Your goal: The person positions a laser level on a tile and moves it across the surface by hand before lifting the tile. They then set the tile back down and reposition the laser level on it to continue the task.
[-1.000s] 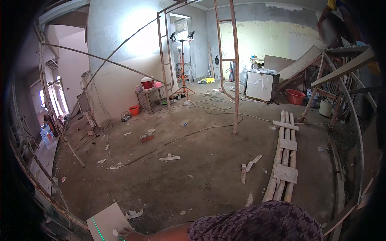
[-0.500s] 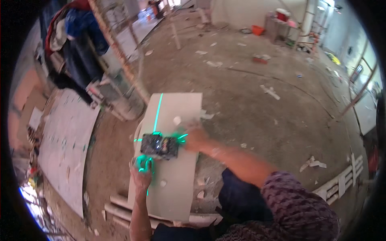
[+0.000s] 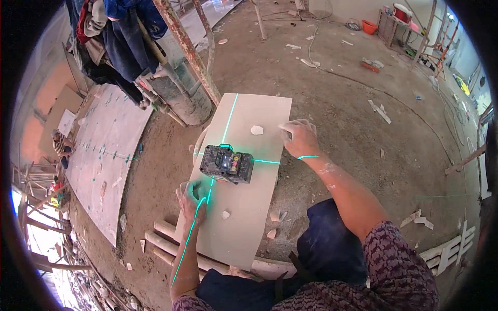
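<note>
Nearest the viewer, a dark purple patterned cloth sleeve (image 3: 399,254) led to a bare right forearm reaching forward and inward. The left hand (image 3: 190,201) stood at the left edge of a pale, flat rectangular panel (image 3: 238,238), its thumb and fingers parted in a loose curve around nothing visible; whether it touched the panel could not be told. A bright green laser line ran along that wrist and forearm. Just ahead, a black, box-shaped laser level (image 3: 226,163) rested on the panel, slightly left of its midline and apart from both hands. Sound handling would have called for both wrists to be kept clear of the beams, so that the green cross fell unbroken, and for the instrument to be moved gently by its body with its base flat; a knock to the panel could have shifted the lines. The right hand (image 3: 301,136) hung at the panel's right edge, wrist crossed by green light, fingers bent, thumb and forefinger apart, with no object seen between them. An irregular white chip (image 3: 257,130) lay just beside it. Beyond stood a mud-grey round bucket (image 3: 194,110) and, farthest, an orange plastic basin (image 3: 369,27).
</note>
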Tool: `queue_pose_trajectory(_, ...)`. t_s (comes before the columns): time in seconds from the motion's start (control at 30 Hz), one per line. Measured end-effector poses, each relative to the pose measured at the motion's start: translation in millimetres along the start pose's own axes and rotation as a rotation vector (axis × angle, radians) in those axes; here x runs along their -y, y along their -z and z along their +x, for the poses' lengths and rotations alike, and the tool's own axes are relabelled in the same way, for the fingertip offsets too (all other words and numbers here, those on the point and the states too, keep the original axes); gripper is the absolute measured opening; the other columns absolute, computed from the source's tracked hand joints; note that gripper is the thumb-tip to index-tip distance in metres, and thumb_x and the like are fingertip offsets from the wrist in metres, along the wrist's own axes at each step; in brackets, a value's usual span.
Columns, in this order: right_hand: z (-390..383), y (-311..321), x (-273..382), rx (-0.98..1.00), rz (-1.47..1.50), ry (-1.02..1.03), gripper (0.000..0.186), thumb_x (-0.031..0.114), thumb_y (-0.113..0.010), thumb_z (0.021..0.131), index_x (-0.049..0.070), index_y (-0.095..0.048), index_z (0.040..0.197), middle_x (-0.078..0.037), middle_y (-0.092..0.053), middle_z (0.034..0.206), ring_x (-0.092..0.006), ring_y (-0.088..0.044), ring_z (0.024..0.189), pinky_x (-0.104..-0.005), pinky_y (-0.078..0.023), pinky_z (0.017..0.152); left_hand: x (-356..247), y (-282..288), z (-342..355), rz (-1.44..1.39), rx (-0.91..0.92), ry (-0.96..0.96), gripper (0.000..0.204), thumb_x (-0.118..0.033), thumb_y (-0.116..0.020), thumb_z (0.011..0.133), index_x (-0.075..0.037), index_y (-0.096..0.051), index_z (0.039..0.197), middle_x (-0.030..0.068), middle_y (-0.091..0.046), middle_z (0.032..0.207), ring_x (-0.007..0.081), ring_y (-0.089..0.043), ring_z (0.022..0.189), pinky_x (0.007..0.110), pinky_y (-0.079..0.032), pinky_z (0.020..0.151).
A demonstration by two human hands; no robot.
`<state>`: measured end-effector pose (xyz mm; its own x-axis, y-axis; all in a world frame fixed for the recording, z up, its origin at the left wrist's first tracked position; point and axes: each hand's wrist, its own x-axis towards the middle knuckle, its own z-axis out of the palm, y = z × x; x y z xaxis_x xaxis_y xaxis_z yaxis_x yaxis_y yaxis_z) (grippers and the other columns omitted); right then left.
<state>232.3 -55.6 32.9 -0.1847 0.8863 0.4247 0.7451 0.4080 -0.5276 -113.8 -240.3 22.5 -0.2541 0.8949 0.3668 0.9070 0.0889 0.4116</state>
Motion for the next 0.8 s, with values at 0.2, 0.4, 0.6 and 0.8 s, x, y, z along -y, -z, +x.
queue_pose_trajectory(0.2,-3.6,-2.3,-1.0,0.018,-0.024,-0.030,0.023,0.024,-0.065,0.087,0.017,-0.077,0.105,-0.010,-0.073,0.113,-0.0360,-0.062,0.112,-0.0545,-0.043,0.098,-4.7,1.5,2.3,0.002,0.019,0.032,0.028,-0.023,-0.069,0.087,-0.003,-0.072,0.107,0.0147,-0.066,0.109,0.0352,-0.058,0.108,0.044,-0.046,0.097)
queue_pose_trajectory(0.4,9.8,-7.0,-11.9,0.049,-0.039,-0.098,0.027,0.024,-0.065,0.087,0.014,-0.076,0.110,-0.017,-0.072,0.113,-0.0394,-0.063,0.110,-0.0544,-0.047,0.094,10.2,-1.9,10.1,-0.029,0.051,0.046,0.025,-0.023,-0.070,0.090,-0.003,-0.073,0.105,0.0148,-0.067,0.109,0.0333,-0.062,0.103,0.043,-0.050,0.091)
queue_pose_trajectory(0.6,10.1,-3.0,-54.5,-0.200,0.305,-0.272,0.035,0.027,-0.068,0.090,0.008,-0.073,0.119,-0.016,-0.074,0.106,-0.0381,-0.069,0.095,-0.0460,-0.053,0.089,28.4,-11.2,31.3,0.027,0.029,-0.007,0.028,-0.020,-0.069,0.093,-0.004,-0.070,0.116,0.0157,-0.068,0.112,0.0323,-0.064,0.104,0.043,-0.052,0.091)
queue_pose_trajectory(0.8,-41.4,8.7,-37.8,0.452,1.069,-0.981,0.068,0.049,-0.064,0.097,0.004,-0.050,0.146,-0.017,-0.063,0.125,-0.0294,-0.065,0.102,-0.0450,-0.053,0.088,93.9,-26.3,72.1,-0.729,0.355,0.426,0.035,-0.023,-0.063,0.101,-0.004,-0.062,0.130,0.0052,-0.066,0.106,0.0160,-0.063,0.087,0.032,-0.053,0.080)
